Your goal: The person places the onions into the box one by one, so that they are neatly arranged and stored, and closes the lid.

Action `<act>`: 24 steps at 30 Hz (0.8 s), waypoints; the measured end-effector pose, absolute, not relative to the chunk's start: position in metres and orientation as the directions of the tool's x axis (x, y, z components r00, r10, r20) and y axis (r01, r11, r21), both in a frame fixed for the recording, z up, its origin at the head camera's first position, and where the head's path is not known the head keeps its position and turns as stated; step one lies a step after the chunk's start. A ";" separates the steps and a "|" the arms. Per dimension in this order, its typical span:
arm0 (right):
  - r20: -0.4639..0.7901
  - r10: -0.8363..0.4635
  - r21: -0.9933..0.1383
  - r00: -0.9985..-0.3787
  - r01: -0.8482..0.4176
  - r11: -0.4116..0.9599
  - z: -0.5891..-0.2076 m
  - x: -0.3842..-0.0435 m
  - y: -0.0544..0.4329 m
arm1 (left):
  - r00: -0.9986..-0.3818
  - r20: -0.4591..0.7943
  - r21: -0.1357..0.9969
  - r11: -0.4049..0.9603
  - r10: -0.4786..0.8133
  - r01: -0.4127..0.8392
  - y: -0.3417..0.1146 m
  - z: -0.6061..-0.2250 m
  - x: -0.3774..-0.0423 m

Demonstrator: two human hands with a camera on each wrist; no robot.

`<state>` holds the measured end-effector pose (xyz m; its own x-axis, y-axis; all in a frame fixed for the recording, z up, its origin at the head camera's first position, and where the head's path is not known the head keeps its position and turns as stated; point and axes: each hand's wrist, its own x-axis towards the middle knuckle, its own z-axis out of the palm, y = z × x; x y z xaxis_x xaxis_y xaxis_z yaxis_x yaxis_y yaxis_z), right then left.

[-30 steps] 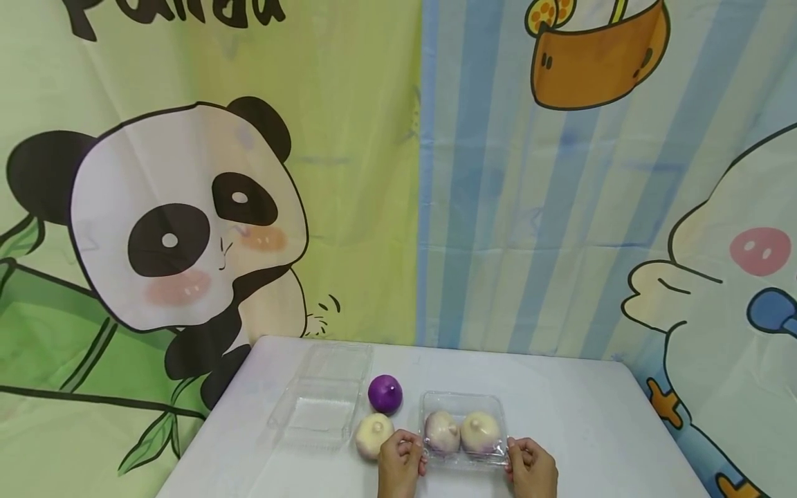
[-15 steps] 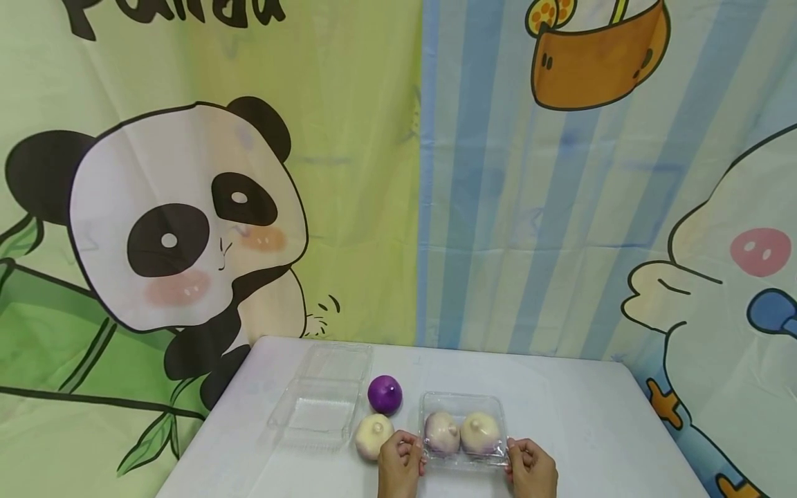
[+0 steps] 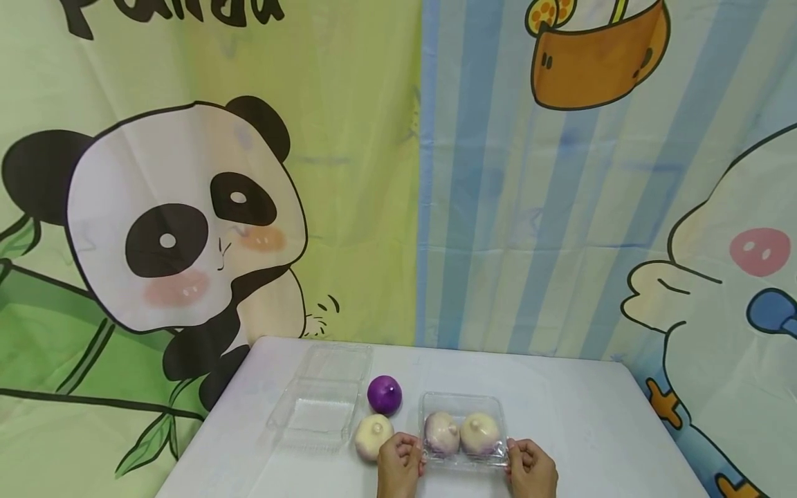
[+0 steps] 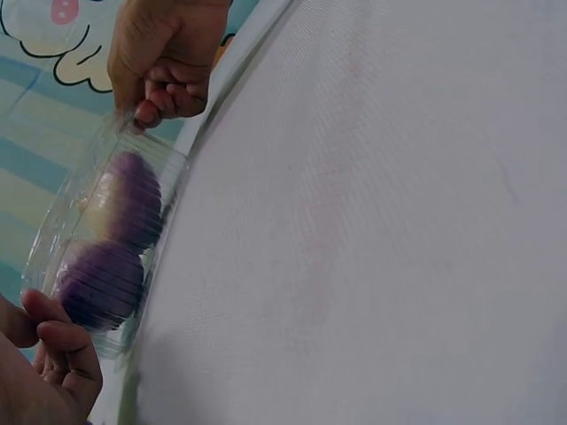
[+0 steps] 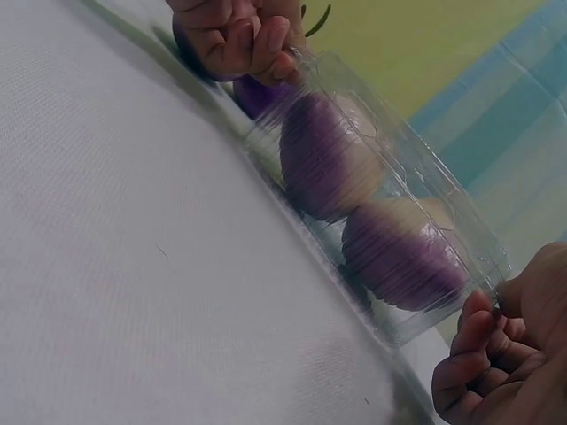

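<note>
A clear plastic clamshell box (image 3: pixel 462 402) with its lid down stands on the white table, holding two round cream-and-purple vegetables (image 3: pixel 480 434) that resemble turnips or onions. My left hand (image 3: pixel 400 462) pinches the box's rim at the near left corner between thumb and curled fingers. At the near right corner, my right hand (image 3: pixel 533 467) pinches the rim likewise. Seen low in the wrist views, the vegetables (image 5: pixel 330 159) show purple undersides through the ribbed wall. Beside my left hand sits a loose cream vegetable (image 3: pixel 373 436), with a purple one (image 3: pixel 385 395) behind it.
A second clear clamshell (image 3: pixel 320 415) lies open on the left of the white table (image 3: pixel 579 408), its lid folded back. Cartoon-printed curtains (image 3: pixel 361 207) hang just behind the table's far edge.
</note>
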<state>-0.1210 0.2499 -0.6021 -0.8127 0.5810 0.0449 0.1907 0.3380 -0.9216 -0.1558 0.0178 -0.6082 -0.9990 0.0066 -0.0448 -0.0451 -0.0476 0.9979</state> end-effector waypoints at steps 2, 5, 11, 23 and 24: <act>0.052 0.587 -0.920 -0.808 0.190 0.343 -0.603 -0.121 0.249 | -0.999 -0.040 0.998 -0.051 0.011 -0.041 0.017 -0.608 -0.156; 0.059 0.592 -0.922 -0.804 0.184 0.341 -0.604 -0.122 0.249 | -0.999 -0.033 0.998 -0.059 0.019 -0.035 0.015 -0.608 -0.156; 0.059 0.588 -0.927 -0.806 0.174 0.331 -0.604 -0.122 0.253 | -0.998 -0.040 0.996 -0.081 0.054 -0.045 0.014 -0.608 -0.154; -0.040 0.567 -0.932 -0.822 0.236 0.276 -0.602 -0.125 0.283 | -0.969 -0.131 0.979 -0.125 0.209 -0.159 0.023 -0.612 -0.150; -0.044 0.573 -0.929 -0.818 0.245 0.278 -0.602 -0.125 0.286 | -0.965 -0.143 0.977 -0.125 0.221 -0.173 0.025 -0.612 -0.149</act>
